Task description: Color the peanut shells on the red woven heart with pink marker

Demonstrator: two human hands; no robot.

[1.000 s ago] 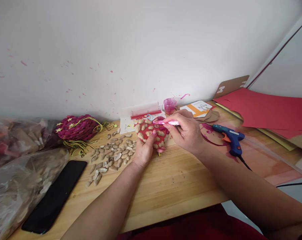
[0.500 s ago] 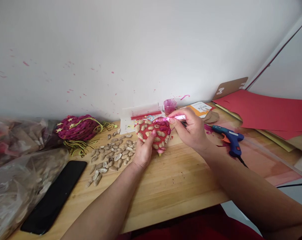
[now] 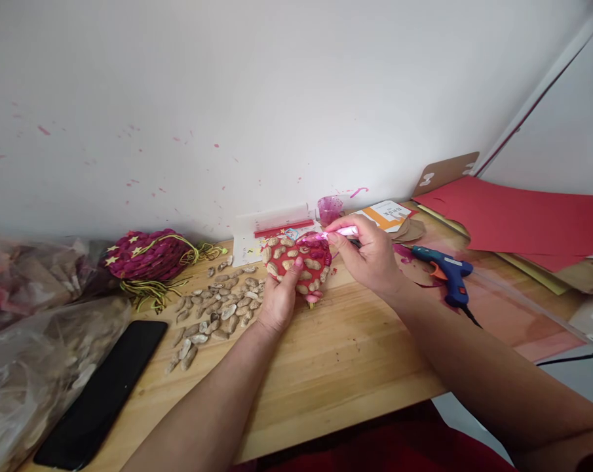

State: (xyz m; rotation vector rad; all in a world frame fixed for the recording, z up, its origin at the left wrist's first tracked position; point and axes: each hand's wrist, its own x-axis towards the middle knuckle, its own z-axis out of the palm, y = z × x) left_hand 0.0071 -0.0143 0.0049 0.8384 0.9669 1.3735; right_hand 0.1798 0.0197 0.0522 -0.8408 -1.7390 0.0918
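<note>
My left hand (image 3: 282,295) grips a round red piece covered with peanut shells (image 3: 303,267), thumb on its face and fingers behind. Along its upper right edge the shells are coloured magenta; the others are plain tan. Between the thumb and fingers of my right hand (image 3: 367,255) is a white-handled paintbrush (image 3: 343,232). Its pink-stained tip lies against the magenta shells. Loose peanut shells (image 3: 222,305) are spread on the table left of my left hand. A pink-stained plastic cup (image 3: 330,210) stands behind the round piece.
On the left are a black phone (image 3: 102,393), plastic bags (image 3: 55,367) and a magenta shell-covered piece with gold stars (image 3: 146,254). To the right lie a blue glue gun (image 3: 448,272) with its cord and red paper sheets (image 3: 517,213). A pink-spattered wall (image 3: 257,118) closes off the back.
The whole view has shifted slightly. Both hands keep their holds, and the brush stays at the upper edge of the round piece, tipped a little differently.
</note>
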